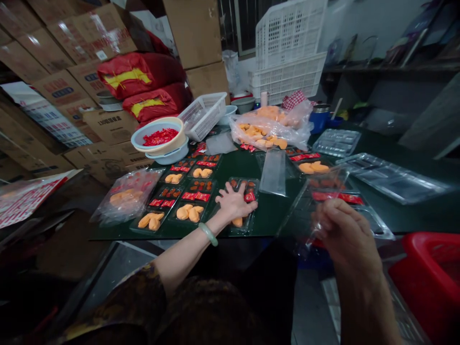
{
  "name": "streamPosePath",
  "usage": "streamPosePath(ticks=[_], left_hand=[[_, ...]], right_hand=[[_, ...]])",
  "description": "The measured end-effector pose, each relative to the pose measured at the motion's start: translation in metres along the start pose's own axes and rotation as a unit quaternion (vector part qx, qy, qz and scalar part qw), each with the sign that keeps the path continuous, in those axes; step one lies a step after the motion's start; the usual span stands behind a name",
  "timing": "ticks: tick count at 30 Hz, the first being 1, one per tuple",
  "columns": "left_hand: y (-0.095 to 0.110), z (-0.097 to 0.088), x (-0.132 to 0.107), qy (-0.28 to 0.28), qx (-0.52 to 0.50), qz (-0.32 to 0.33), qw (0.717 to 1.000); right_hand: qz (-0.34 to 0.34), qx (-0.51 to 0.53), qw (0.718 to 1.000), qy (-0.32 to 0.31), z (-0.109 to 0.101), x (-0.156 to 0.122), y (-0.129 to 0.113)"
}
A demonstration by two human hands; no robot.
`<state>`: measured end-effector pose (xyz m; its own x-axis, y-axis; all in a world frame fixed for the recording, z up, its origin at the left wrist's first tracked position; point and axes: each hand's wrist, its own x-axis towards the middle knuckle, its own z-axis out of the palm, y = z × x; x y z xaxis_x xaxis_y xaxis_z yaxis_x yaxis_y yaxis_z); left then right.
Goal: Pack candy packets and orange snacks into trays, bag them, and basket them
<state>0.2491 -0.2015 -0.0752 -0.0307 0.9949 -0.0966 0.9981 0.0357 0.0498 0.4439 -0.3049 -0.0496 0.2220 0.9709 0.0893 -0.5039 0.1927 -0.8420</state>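
My left hand (pixel 234 203), a jade-green bangle on its wrist, lies with fingers spread on a clear plastic tray (pixel 247 227). Red packets, brown pieces and an orange piece show around the fingers; the hand hides the rest. On the right, the fingers of my right hand (pixel 345 227) are pinched on a clear plastic bag (pixel 300 215), which hangs near the table's front edge. Behind that bag is another tray with red packets (pixel 354 198), partly covered. Several filled trays (pixel 190 211) with orange pieces, red packets and brown pieces stand left of my left hand.
A flat clear bag (pixel 273 172) lies mid-table. Farther back are a big bag of orange pieces (pixel 264 132), a bowl of red packets (pixel 136 139) and a white basket (pixel 210 112). Empty trays (pixel 398 179) lie right; a red basket (pixel 413 268) stands below. Cartons (pixel 108 124) rise left.
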Motion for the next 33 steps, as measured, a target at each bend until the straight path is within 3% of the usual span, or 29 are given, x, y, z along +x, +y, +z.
streamPosePath(ticks=[5,11,16,20,23,25,26,28,30,31,33], left_hand=[[0.007,0.001,-0.002,0.001,0.008,0.031,0.999],[-0.005,0.009,-0.02,-0.002,0.047,0.095,0.994],[-0.004,0.014,0.003,0.005,0.038,0.095,0.995],[0.008,-0.003,0.029,-0.012,-0.007,0.057,0.998],[0.011,-0.03,0.017,0.059,-0.164,0.074,0.982],[0.008,-0.045,-0.005,0.073,-0.368,0.128,0.918],[0.005,-0.05,-0.017,0.027,-0.479,0.156,0.864],[-0.001,-0.053,-0.038,-0.13,-0.655,0.173,0.724],[-0.009,-0.05,-0.051,-0.249,-0.756,0.144,0.588],[-0.015,-0.048,-0.054,-0.278,-0.788,0.127,0.535],[-0.027,-0.045,-0.057,-0.292,-0.835,0.102,0.455]], right_hand=[[-0.007,-0.005,1.0,0.008,0.0,0.003,-0.004],[-0.035,-0.017,0.999,0.016,0.001,0.009,-0.004],[-0.02,-0.013,1.0,0.008,0.008,0.017,0.005],[-0.024,-0.025,0.999,-0.036,0.019,0.024,0.003],[-0.021,-0.062,0.995,-0.078,0.037,0.024,0.0],[0.008,-0.08,0.99,-0.118,0.055,0.02,0.004],[0.026,-0.085,0.986,-0.142,0.067,0.018,0.009],[0.053,-0.09,0.977,-0.183,0.09,0.014,0.02],[0.074,-0.094,0.971,-0.208,0.112,0.01,0.033],[0.086,-0.093,0.968,-0.216,0.121,0.008,0.037],[0.116,-0.096,0.962,-0.226,0.135,0.006,0.044]])
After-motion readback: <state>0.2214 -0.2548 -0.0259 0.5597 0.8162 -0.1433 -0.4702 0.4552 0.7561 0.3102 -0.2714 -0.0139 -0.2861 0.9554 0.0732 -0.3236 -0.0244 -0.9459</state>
